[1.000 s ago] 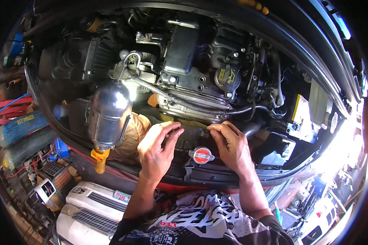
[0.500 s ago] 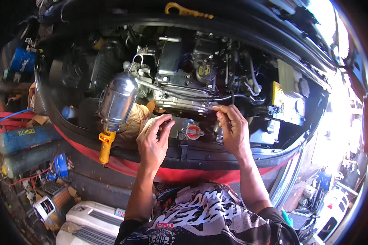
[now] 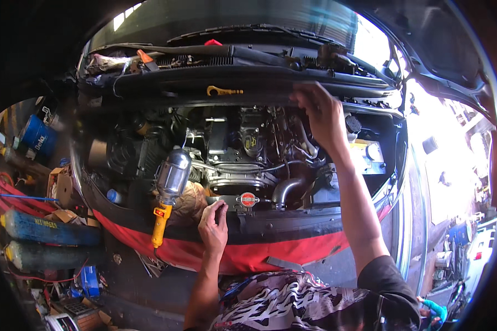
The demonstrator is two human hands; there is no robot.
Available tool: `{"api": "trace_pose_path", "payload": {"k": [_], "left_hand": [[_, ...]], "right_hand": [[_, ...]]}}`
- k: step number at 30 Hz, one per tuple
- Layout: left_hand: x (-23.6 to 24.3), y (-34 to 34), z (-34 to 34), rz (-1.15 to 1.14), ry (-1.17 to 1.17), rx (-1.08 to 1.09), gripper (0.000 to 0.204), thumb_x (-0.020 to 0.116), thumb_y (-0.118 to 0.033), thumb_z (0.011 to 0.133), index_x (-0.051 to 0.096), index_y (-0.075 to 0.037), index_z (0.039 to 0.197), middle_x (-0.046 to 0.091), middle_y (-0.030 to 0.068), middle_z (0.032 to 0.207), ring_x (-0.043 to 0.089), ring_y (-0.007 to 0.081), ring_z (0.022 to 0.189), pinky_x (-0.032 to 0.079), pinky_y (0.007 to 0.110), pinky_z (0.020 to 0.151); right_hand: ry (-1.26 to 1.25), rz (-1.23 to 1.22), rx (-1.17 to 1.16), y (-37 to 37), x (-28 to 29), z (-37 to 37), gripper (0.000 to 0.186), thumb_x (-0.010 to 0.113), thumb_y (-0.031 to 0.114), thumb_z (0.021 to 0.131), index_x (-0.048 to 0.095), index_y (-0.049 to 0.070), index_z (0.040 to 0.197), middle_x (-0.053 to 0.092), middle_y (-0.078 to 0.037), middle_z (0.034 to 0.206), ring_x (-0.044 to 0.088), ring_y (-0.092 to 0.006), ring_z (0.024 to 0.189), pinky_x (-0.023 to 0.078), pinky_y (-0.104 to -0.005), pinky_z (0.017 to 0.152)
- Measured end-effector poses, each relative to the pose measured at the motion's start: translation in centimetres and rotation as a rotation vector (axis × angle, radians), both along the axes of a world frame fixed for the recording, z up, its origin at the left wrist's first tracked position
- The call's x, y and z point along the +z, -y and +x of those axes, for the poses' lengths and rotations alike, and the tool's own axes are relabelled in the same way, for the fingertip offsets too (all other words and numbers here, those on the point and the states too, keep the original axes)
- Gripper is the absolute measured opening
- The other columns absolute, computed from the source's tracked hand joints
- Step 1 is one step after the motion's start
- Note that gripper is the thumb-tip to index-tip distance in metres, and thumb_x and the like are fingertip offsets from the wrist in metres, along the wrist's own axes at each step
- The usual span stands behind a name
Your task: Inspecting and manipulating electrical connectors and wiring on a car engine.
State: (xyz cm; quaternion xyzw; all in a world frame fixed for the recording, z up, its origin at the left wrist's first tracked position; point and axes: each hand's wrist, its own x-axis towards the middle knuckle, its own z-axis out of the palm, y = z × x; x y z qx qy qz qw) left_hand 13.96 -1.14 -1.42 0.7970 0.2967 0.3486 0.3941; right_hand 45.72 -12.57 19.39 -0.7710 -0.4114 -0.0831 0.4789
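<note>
My left hand (image 3: 214, 226) is over the front edge of the engine bay, thumb and fingertips pinched together. Whatever they hold, if anything, is too small to make out. Just right of it sits the radiator cap (image 3: 249, 199), round with a red-orange top. My right hand (image 3: 321, 118) is stretched out to the far right side of the bay, near the rear ledge (image 3: 270, 100). Its fingers are bent and smeared by motion, so their grip does not show. The engine (image 3: 237, 149) lies between and beyond my hands.
A caged work lamp (image 3: 174, 175) with a yellow handle (image 3: 159, 226) hangs at the bay's left front. Behind it is a brown glove or cloth (image 3: 190, 201). A yellow ring-ended piece (image 3: 225, 90) lies along the rear ledge. The battery (image 3: 370, 160) is at right; gas cylinders (image 3: 52, 227) lie left.
My right hand has left the front of the engine and swung up to the rear right. My left hand stays near the radiator cap, still pinched. The view now takes in the windscreen base.
</note>
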Motion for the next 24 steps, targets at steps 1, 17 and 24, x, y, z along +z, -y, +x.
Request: {"api": "trace_pose_path", "payload": {"k": [1, 17, 24], "left_hand": [[0.2, 0.0, 0.1, 0.023, 0.009, -0.011, 0.015, 0.075, -0.010, 0.100, 0.074, 0.000, 0.111, 0.077, 0.0149, 0.105, 0.075, 0.0329, 0.098, 0.059, 0.040, 0.087], [-0.8, -0.3, 0.3, 0.196, 0.056, -0.029, 0.026, 0.078, -0.002, 0.096, 0.069, -0.003, 0.120, 0.075, 0.0134, 0.109, 0.073, 0.0325, 0.096, 0.059, 0.041, 0.085], [-1.2, -0.6, 0.2, 0.163, 0.023, -0.030, 0.029, 0.079, -0.002, 0.095, 0.070, -0.003, 0.123, 0.076, 0.0122, 0.110, 0.073, 0.0306, 0.094, 0.059, 0.040, 0.083]], "right_hand": [[0.051, 0.025, 0.000, -1.4, 0.9, 1.8, 0.023, 0.066, 0.010, 0.103, 0.071, 0.004, 0.125, 0.078, -0.018, 0.109, 0.079, -0.0276, 0.092, 0.059, -0.0365, 0.080], [0.863, -0.330, 0.210, -23.2, -1.1, 9.9, 0.024, 0.066, 0.010, 0.094, 0.077, 0.018, 0.114, 0.078, -0.011, 0.101, 0.075, -0.0336, 0.103, 0.061, -0.0481, 0.087], [0.738, -0.754, 0.145, -23.7, 1.6, 6.3, 0.022, 0.063, 0.008, 0.090, 0.077, 0.010, 0.106, 0.078, -0.018, 0.098, 0.077, -0.0379, 0.096, 0.060, -0.0507, 0.086]]}}
